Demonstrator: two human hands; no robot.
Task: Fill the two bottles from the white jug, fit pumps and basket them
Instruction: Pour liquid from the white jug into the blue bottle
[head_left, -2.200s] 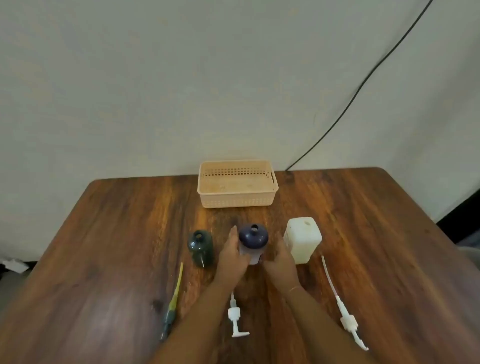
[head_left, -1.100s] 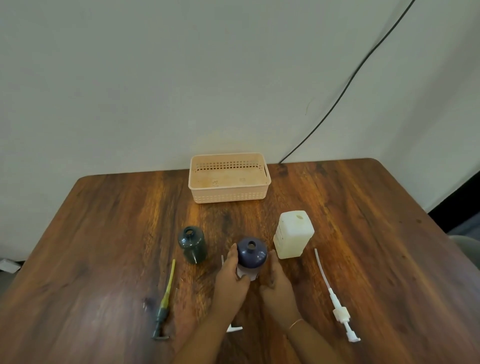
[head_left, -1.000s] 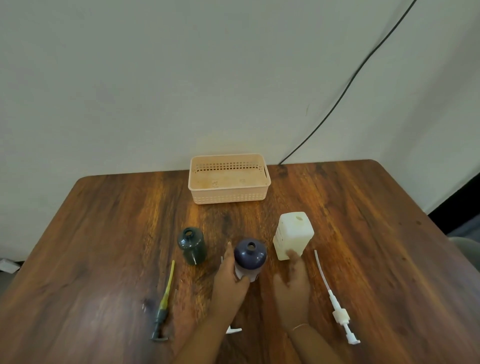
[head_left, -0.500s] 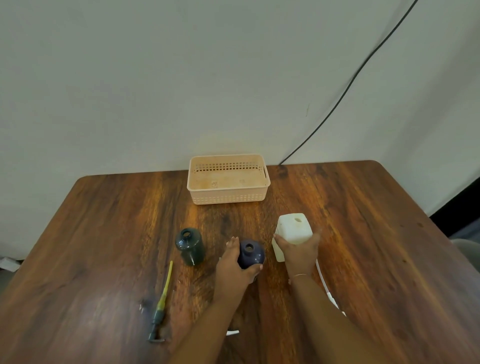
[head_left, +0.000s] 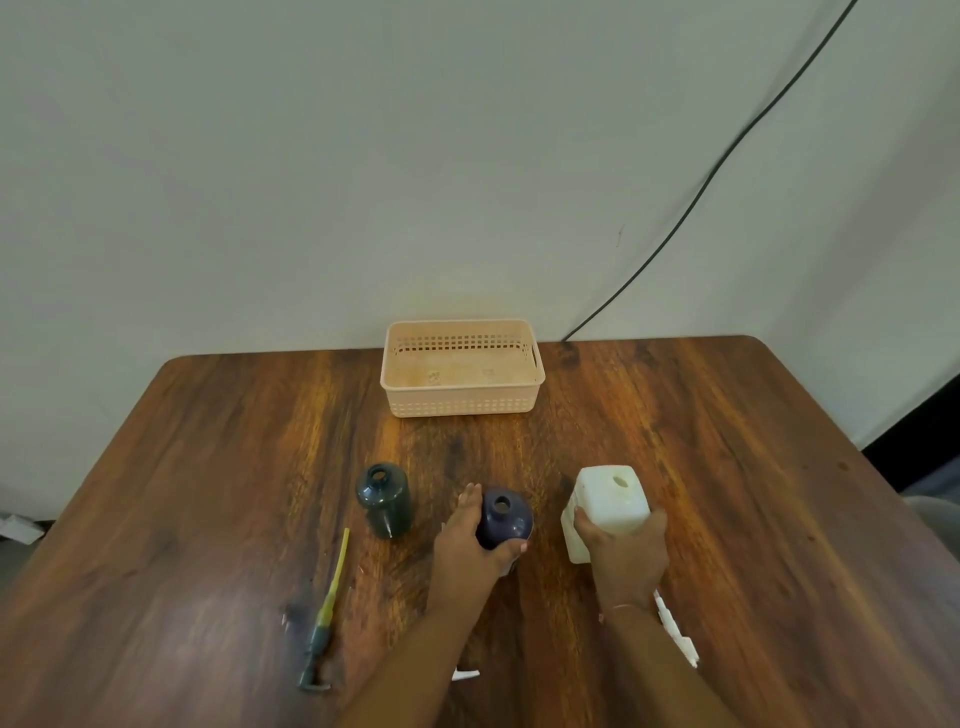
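Observation:
My left hand (head_left: 470, 545) grips the dark blue bottle (head_left: 505, 519), which stands upright with its mouth uncapped. My right hand (head_left: 623, 551) wraps the near side of the white jug (head_left: 608, 499), which stands on the table with its round opening on top. A dark green bottle (head_left: 384, 500) stands uncapped to the left, untouched. A green pump with a yellow tube (head_left: 324, 616) lies at the left. A white pump (head_left: 678, 636) lies partly hidden behind my right forearm. Another white pump (head_left: 465, 674) peeks from under my left forearm.
A beige perforated basket (head_left: 462, 402) sits at the table's far edge by the wall. A black cable (head_left: 727, 150) runs down the wall to the table's back right. The brown wooden table (head_left: 208, 467) has rounded corners.
My right hand left the blue bottle, reached right and took hold of the white jug. My left hand stayed on the blue bottle.

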